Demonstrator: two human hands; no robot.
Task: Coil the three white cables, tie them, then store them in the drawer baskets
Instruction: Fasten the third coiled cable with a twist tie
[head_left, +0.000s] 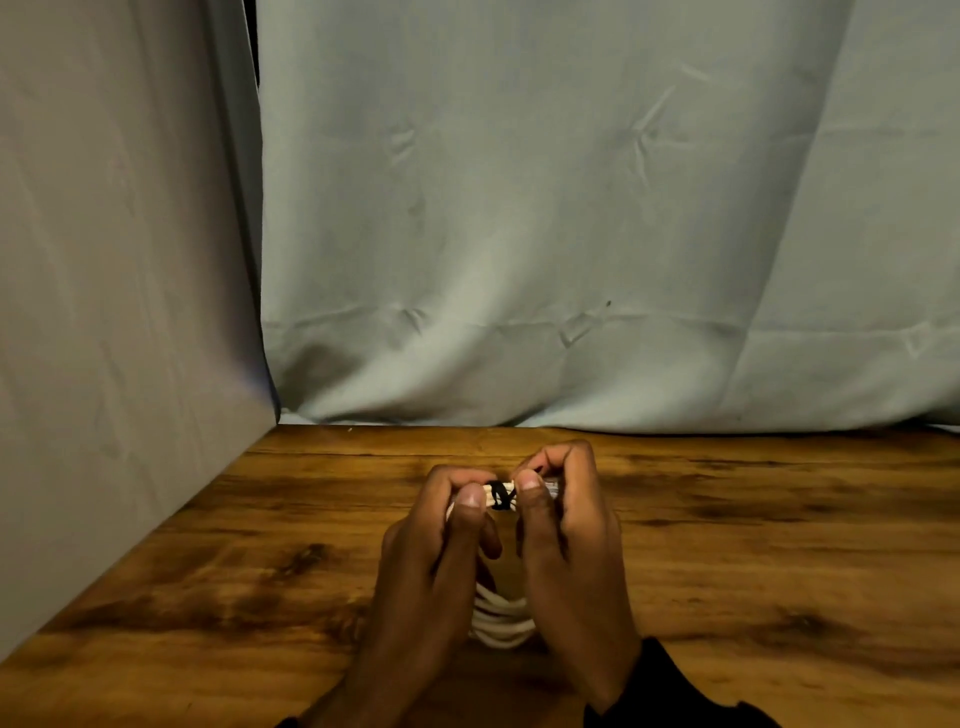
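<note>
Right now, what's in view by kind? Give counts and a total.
Hands: 2, left hand and right hand
White cable coil: 1
Black tie: 1
Wooden table: 1
Fabric backdrop: 1
Total: 6

- Wooden table (753, 545) across the bottom, warm brown, rustic look with dark burnt-looking patches and visible grain.
- Pale grey-blue cloth backdrop (545, 208) hanging behind it, pretty wrinkled, with creases and fold lines all over.
- Bottom edge of that cloth bunched up a bit right where it meets the table's far edge.
- Second sheet (119, 260) down the left side, more grey-beige, running at an angle toward the viewer and closing off that side.
- Thin dark gap (253, 41) between the two sheets, up near the top.
- Dim, yellowish lighting overall, no harsh shadows, cloth a bit brighter low in the middle.
</note>
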